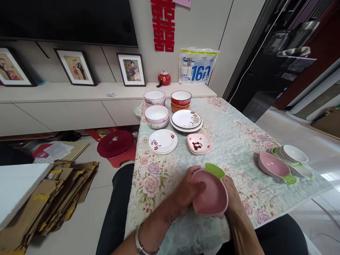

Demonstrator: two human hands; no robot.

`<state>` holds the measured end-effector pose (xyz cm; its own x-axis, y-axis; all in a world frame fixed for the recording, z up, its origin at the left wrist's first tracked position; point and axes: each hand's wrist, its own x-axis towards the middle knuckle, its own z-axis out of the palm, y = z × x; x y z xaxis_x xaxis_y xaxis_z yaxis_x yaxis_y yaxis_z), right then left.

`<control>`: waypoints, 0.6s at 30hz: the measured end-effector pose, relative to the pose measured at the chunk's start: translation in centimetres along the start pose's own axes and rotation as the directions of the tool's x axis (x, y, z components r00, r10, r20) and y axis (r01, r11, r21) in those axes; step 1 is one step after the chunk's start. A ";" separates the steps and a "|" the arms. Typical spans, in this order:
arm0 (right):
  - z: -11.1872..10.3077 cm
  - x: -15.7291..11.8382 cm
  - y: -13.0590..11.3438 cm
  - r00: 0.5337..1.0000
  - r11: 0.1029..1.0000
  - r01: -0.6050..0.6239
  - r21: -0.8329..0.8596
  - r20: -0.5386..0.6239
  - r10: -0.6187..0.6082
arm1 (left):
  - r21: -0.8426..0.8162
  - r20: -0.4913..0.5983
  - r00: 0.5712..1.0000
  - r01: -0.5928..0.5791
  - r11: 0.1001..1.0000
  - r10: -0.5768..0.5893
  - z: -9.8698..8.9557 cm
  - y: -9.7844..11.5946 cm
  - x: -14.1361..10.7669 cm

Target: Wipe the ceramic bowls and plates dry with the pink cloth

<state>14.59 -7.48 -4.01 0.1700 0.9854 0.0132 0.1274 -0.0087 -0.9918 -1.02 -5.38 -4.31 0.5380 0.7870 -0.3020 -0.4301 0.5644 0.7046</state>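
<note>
A pink bowl [212, 196] with a green leaf-shaped handle is held between both hands above the near part of the table. My left hand [190, 187] grips its left side, with the thumb inside the bowl and the other fingers behind it. On the right side, my right hand [231, 193] is wrapped round the rim beside the leaf handle; its fingertips are hidden. Just beyond the held bowl sits a small stack of square pink dishes [199, 143]. Another pink bowl [273, 164] with a leaf handle lies at the right, beside stacked white bowls [294, 154].
White flowered plates [163, 141] stand left of centre, with larger plates [186, 119] behind. Stacked bowls [156, 115] and red-orange bowls [181, 98] are at the far edge. A flowered cloth [228, 131] covers the table. A red stool [115, 143] and flattened cardboard [58, 191] are left.
</note>
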 end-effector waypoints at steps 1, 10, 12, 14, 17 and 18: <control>0.0 0.0 -0.1 1.000 1.000 0.013 -0.018 -0.001 -0.013 | 0.018 -0.025 1.000 -0.016 1.000 0.017 -0.1 0.0 0.1; 0.3 -1.0 -1.3 0.976 0.968 0.121 -0.219 -0.153 -0.156 | 0.083 -0.170 0.961 -0.205 0.975 0.216 0.1 0.3 0.6; 0.3 -1.3 -1.7 0.947 0.944 0.214 -0.251 -0.183 -0.263 | 0.059 -0.182 0.959 -0.212 0.976 0.219 0.1 0.2 0.7; 0.5 -1.5 -1.8 0.906 0.912 0.296 -0.283 -0.218 -0.362 | 0.041 -0.203 0.956 -0.208 0.977 0.212 0.0 0.0 0.8; 0.9 -1.5 -1.5 0.869 0.862 0.351 -0.365 -0.215 -0.445 | 0.032 -0.218 0.950 -0.223 0.974 0.225 -0.2 -0.3 0.9; 1.1 -1.5 -1.3 0.872 0.848 0.345 -0.403 -0.198 -0.448 | 0.049 -0.225 0.943 -0.239 0.970 0.244 -0.3 -0.3 0.9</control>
<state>13.08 -8.74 -2.90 0.2845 0.8290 0.4814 0.5605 0.2636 -0.7851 -0.59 -4.78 -4.99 0.2392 0.9362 -0.2576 -0.5105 0.3470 0.7868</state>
